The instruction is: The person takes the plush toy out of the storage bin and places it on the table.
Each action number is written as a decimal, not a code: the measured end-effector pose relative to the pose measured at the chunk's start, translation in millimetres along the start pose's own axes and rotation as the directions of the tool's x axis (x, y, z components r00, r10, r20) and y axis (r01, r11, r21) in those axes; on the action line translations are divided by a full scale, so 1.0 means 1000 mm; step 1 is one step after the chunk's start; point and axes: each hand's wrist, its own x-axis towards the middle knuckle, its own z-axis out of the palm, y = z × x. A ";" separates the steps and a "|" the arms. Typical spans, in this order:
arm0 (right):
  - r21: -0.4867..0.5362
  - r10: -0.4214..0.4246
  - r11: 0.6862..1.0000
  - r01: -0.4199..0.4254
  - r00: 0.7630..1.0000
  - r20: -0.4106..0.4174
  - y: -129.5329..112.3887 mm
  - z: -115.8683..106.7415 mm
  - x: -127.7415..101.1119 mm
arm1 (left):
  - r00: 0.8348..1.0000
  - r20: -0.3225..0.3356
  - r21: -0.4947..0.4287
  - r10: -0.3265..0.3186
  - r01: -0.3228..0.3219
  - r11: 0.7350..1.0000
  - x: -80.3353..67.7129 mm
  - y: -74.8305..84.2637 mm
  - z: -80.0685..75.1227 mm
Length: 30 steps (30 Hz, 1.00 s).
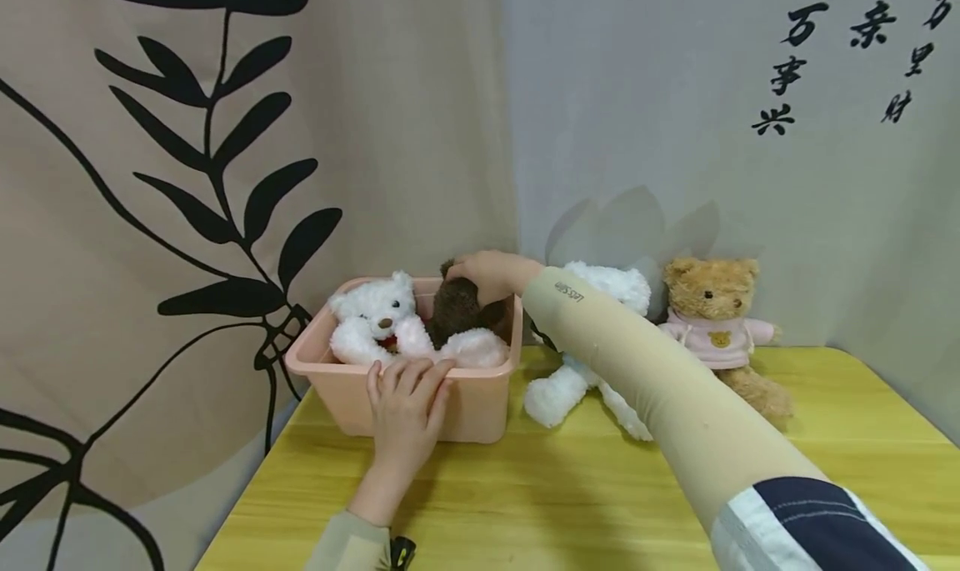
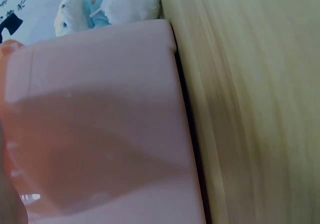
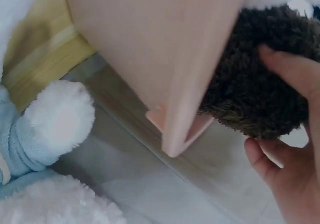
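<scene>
The right hand curls its fingers round the brown plush toy inside the pink bin. The left hand, fingers straight, rests on the bin's near rim. The toy's seating appears incomplete; it could snag and tip the bin.

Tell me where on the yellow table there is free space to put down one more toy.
The table is bare in front, between the pink bin and the near edge, and at the right front, before the tan bear. It is crowded along the wall, where the white bear lies beside the bin, and the bin itself is full.
</scene>
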 end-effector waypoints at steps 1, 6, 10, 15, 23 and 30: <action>-0.014 -0.002 1.000 0.002 1.000 -0.002 -0.001 -0.003 -0.002 | 1.000 -0.007 0.000 0.003 -0.003 1.000 0.000 0.000 0.000; -0.053 -0.002 0.999 0.001 0.999 -0.033 -0.005 -0.021 -0.011 | 1.000 -0.022 0.009 0.016 -0.015 1.000 0.000 0.002 0.000; -0.059 0.005 0.998 -0.009 0.998 -0.056 -0.008 -0.032 -0.019 | 0.999 -0.028 0.012 0.024 -0.023 1.000 0.000 0.005 0.001; -0.075 0.025 0.997 -0.031 0.996 -0.081 -0.005 -0.041 -0.028 | 0.999 -0.024 0.013 0.028 -0.027 1.000 -0.003 0.010 0.005; 0.032 0.157 0.988 -0.154 0.981 -0.119 0.008 -0.085 -0.047 | 0.998 -0.056 -0.004 0.040 -0.040 0.999 -0.001 0.011 0.009; 0.078 0.251 0.967 -0.241 0.952 -0.175 0.022 -0.134 -0.074 | 0.998 -0.051 0.004 0.029 -0.029 1.000 0.002 0.008 0.005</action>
